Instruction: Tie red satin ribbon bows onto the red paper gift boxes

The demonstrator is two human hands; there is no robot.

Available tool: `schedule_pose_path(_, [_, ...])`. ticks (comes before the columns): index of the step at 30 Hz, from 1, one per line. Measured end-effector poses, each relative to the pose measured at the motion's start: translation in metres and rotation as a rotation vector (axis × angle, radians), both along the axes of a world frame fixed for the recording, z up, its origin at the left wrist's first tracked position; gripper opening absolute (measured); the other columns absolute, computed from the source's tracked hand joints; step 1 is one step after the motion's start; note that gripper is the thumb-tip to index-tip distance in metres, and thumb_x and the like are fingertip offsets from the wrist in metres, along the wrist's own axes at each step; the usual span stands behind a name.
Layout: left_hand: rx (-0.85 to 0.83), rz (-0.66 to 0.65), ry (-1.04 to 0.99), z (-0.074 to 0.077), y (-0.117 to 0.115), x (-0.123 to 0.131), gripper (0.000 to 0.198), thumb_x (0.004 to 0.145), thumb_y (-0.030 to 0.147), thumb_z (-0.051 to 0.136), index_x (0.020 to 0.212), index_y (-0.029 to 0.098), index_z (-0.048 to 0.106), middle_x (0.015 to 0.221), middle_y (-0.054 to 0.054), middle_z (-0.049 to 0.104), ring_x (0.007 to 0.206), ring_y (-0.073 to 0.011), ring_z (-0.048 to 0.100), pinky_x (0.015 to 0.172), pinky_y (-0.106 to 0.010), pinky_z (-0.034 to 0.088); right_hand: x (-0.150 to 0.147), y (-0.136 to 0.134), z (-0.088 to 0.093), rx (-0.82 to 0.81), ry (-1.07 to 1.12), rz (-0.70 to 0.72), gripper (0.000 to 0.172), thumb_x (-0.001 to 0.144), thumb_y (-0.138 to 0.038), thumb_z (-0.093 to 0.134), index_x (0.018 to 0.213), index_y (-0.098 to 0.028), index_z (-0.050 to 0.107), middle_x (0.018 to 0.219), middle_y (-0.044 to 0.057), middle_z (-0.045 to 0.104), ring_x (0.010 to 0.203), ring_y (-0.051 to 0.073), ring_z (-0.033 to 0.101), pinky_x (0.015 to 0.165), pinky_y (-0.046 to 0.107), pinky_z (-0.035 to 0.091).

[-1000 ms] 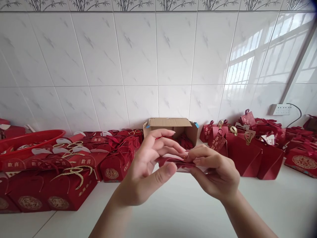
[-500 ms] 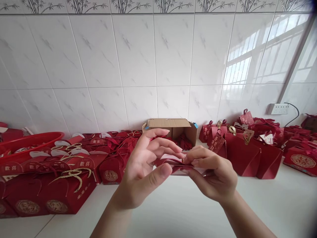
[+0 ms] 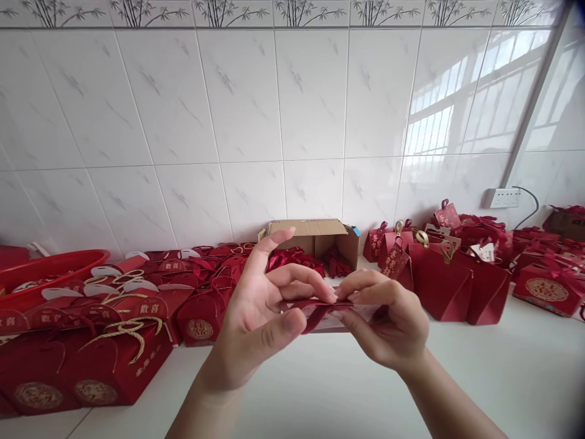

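Both of my hands are raised over the white counter around a small red-and-pale box [image 3: 365, 312], seen nearly edge-on. A dark red ribbon [image 3: 316, 316] crosses it. My right hand [image 3: 388, 320] pinches the ribbon and the box's upper edge between thumb and fingertips. At the left end, my left hand [image 3: 256, 317] is curled around the ribbon, its index finger raised and its middle fingertip pressing near the right fingertips. The left thumb rests at the near side. Fingers hide much of the box and the ribbon's ends.
Red gift boxes [image 3: 100, 366] with gold cords crowd the left side, near a red basin [image 3: 68, 268]. Behind my hands stands a cardboard box [image 3: 315, 228] holding red ribbons. Red gift bags [image 3: 441, 283] stand to the right. A power strip [image 3: 503, 198] is on the tiled wall.
The ribbon now lies diagonally across the box's near side, where folded red and white edges showed before. My left index finger has lifted. The view has shifted slightly right.
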State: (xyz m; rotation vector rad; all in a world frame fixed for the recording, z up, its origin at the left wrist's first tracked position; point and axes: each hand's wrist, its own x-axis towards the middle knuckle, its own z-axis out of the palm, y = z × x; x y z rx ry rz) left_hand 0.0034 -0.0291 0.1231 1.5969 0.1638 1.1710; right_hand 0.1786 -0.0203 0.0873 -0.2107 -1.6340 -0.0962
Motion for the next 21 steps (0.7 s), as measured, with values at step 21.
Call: schedule_pose_path(21, [0.154, 0.134, 0.109, -0.0071, 0.0002, 0.0059, 0.075, 0.08, 0.033, 0.065, 0.139, 0.034, 0.018, 0.109, -0.006, 0.06, 0.104, -0.0222, 0.057, 0.087, -0.039, 0.049, 0.0021, 0.0092, -0.0079, -0.19, 0.07, -0.014, 0.022, 0.074, -0.007, 0.066, 0.081, -0.021, 0.05, 0.073, 0.002, 0.063, 0.065, 0.016, 0.063, 0.055, 0.028, 0.053])
